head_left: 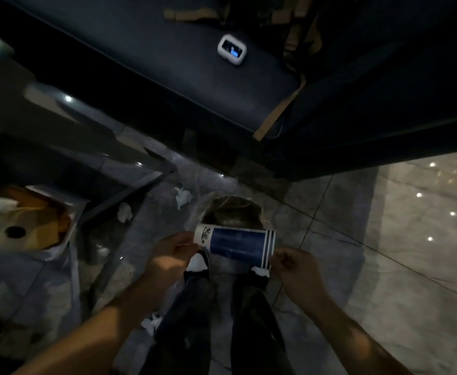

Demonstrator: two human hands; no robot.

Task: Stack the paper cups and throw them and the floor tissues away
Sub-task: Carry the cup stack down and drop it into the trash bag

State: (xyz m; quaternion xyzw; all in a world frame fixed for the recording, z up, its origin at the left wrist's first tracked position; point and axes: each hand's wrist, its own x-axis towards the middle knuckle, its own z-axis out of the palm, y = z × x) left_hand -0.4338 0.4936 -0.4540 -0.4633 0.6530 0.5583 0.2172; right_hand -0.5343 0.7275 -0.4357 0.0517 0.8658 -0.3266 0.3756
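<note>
I hold a stack of blue-and-white paper cups (235, 244) sideways between both hands, above my feet. My left hand (172, 255) grips its narrow white end and my right hand (293, 266) grips its wide striped end. Just beyond the cups stands a bin lined with a clear plastic bag (231, 211). Crumpled white tissues lie on the marble floor: one (182, 197) left of the bin, one (125, 212) under the table's edge, one (151, 322) beside my left leg.
A glass table (92, 163) fills the left side, with a plastic bag of orange and white packaging (27, 226) on it. A dark sofa (167, 63) with a white control panel (232, 50) runs across the back. Shiny marble floor (411, 253) lies to the right.
</note>
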